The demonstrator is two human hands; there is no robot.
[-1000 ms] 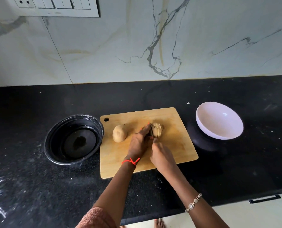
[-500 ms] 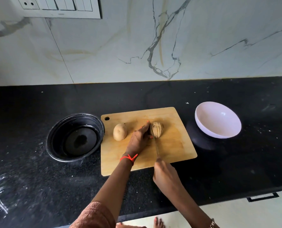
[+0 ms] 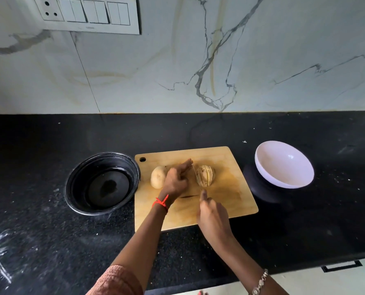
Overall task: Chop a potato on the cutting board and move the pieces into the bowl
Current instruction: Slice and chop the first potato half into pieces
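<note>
While R hand point(image 3: 213, 218) grips the knife point(image 3: 196, 177), handle buried in the fist and index finger laid fwd along the top, blade stands on edge at the 9 o'clock end of the cut potato point(image 3: 206, 176); touching it or just beside, can't tell

Cut potato sits mid-board, a bit toward 12. It's sliced several times across, and the slices hang together as one lump. None crossed into smaller pieces yet

L hand point(image 3: 175, 182) lies betw. blade and whole potato point(image 3: 157, 177), fingers stretched toward 12 and wrapped round nothing visible. Contact w/ either potato unclear

Whole potato is on 9 o'clock side of board point(image 3: 226, 205), uncut

White bowl point(image 3: 284, 165) is off the board at 3 o'clock, tilted, no pieces in it. Black bowl point(image 3: 102, 184) is off the board at 9 o'clock

Step, as I read it: slicing stage, working the 9 o'clock end of the lump. Transfer not begun, so roughly early-to-mid task

Next move prob. calls for:
- L fingertips on the lump to pin it, tips tucked clear of the edge
- blade straight down, then lump turned for cross-cuts
- slices look loose and may fan or slide, so squeeze them together while cutting
- pieces then go toward 3 o'clock; tilted bowl may rock, so drop them in gently
</note>
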